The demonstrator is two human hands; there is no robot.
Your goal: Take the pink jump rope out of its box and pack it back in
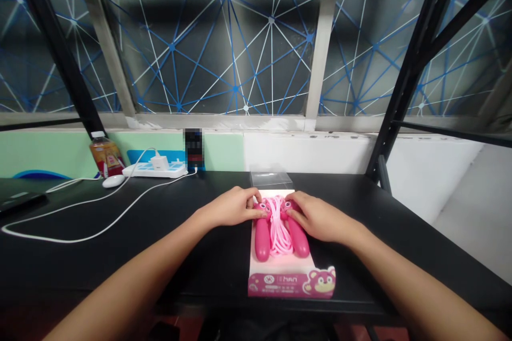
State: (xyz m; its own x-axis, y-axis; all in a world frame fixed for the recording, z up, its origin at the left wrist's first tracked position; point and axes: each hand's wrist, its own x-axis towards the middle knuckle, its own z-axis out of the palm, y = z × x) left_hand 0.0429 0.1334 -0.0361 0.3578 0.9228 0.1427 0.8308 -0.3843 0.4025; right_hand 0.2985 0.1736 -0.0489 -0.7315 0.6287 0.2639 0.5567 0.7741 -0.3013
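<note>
A pink skipping rope [277, 232] with two pink handles lies on its pink and white backing card [290, 279] on the black table [180, 256]. My left hand [234, 206] rests on the top of the left handle, fingers curled over it. My right hand [318, 217] covers the top of the right handle in the same way. A clear plastic cover [271, 179] stands just behind the card.
At the back left are a white power strip [156, 170] with a plugged charger, a white mouse [113, 181], a drink bottle [104, 154] and a white cable [92, 234] looping across the table. A dark laptop edge [18, 200] sits far left. A black frame post [390, 133] rises at right.
</note>
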